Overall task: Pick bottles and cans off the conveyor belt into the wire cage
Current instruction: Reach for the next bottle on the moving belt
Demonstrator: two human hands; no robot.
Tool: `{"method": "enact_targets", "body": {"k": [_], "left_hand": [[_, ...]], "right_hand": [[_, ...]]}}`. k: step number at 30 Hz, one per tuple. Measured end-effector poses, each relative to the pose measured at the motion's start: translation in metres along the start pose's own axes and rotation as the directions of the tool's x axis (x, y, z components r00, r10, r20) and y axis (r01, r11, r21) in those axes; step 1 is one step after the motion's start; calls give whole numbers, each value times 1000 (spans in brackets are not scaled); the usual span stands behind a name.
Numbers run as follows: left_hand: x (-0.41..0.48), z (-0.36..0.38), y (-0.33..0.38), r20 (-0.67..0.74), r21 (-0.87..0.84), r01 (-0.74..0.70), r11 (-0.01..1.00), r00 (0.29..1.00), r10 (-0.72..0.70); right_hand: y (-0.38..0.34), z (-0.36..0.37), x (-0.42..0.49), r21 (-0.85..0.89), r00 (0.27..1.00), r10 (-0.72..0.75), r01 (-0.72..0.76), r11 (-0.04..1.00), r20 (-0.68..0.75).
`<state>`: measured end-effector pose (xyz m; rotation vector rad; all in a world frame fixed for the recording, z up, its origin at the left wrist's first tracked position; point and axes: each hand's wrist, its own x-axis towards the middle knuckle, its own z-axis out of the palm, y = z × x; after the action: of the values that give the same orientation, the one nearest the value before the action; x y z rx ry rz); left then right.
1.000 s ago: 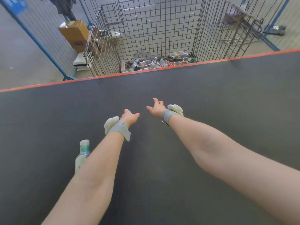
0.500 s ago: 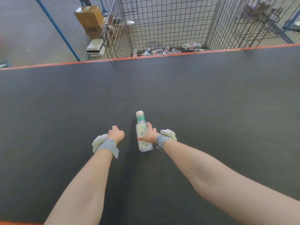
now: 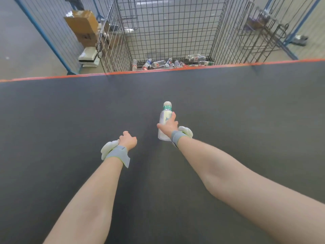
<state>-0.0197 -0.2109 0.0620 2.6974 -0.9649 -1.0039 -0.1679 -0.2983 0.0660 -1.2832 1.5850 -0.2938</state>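
My right hand (image 3: 169, 127) grips a pale plastic bottle (image 3: 165, 115) with a green neck band and a white cap, held above the dark conveyor belt (image 3: 246, 111) with the cap pointing away from me. My left hand (image 3: 128, 141) hovers over the belt to the left with its fingers curled and holds nothing. Beyond the belt's orange far edge stands the wire cage (image 3: 168, 32). Several bottles and cans (image 3: 168, 62) lie on its floor.
A cardboard box (image 3: 82, 27) and white slabs (image 3: 88, 57) sit left of the cage behind a blue-framed mesh fence (image 3: 52, 37). More wire racks (image 3: 260, 29) stand at the back right. No other bottle shows on the belt.
My right hand has lifted the bottle off the belt and carried it forward toward the cage. The left hand stayed curled and drifted slightly.
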Motion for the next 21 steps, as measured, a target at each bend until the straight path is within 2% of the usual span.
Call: {"method": "enact_targets", "body": {"k": [3,6,8,10,12,15,18,21], "left_hand": [[28,-7,22,-32,-21,-34,999,999,33],[64,-21,45,-60,-61,-29,998,998,26],[73,-22,57,-66,-90,-30,996,998,24],[86,-19,66,-77,-97,-38,995,997,31],[88,-9,72,-55,-59,-63,996,997,60],[72,1,70,-21,13,-94,996,995,94],[51,13,56,10,48,-96,994,995,95],[21,27,30,44,108,-93,990,995,89]], "right_hand": [[-70,-24,44,222,998,-42,50,974,-45],[-169,-61,92,425,989,-125,145,894,-74],[-212,-85,101,403,982,-176,186,896,-61],[-226,-87,120,249,973,-220,230,941,-68],[-206,-72,133,83,963,-262,267,960,-67],[-140,-44,133,-138,984,-179,179,974,14],[-62,-20,115,-424,994,-28,69,903,102],[2,-15,70,-598,976,50,89,797,211]]}}
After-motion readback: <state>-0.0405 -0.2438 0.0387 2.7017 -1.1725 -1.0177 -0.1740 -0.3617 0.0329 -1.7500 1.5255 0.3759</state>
